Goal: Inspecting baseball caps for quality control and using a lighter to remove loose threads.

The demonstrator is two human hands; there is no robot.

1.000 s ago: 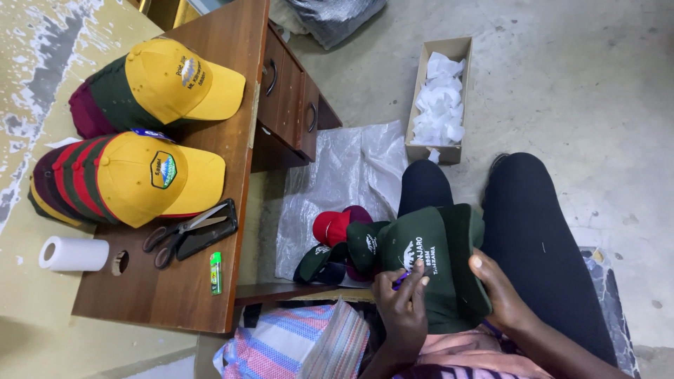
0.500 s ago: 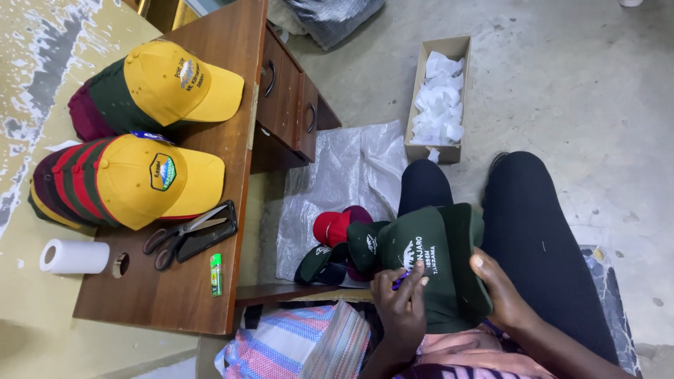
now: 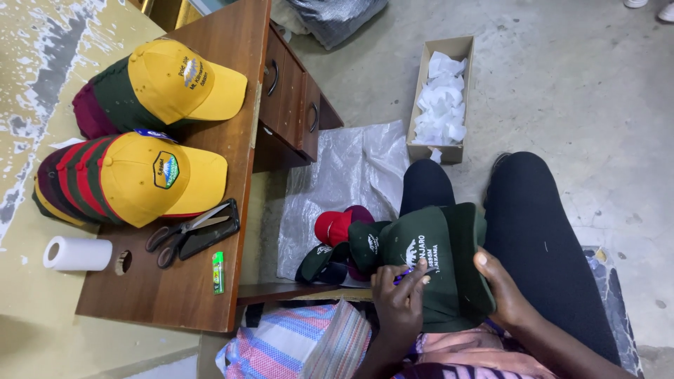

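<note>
A dark green cap [image 3: 439, 263] with white embroidery lies on my lap. My left hand [image 3: 399, 298] rests on its front and pinches a small purple tool [image 3: 411, 274] against the fabric. My right hand [image 3: 502, 288] grips the cap's right edge, thumb on top. More caps, dark green [image 3: 365, 242] and red [image 3: 333, 226], lie in a pile just left of my knee on a clear plastic sheet [image 3: 344, 175].
A wooden desk [image 3: 189, 295] at left carries two stacks of yellow-fronted caps [image 3: 165, 172], scissors [image 3: 175, 235], a black phone [image 3: 210, 235], a green lighter [image 3: 218, 272] and a white paper roll [image 3: 77, 254]. A cardboard box of white paper [image 3: 441, 98] sits on the concrete floor. A striped bag [image 3: 295, 347] lies below.
</note>
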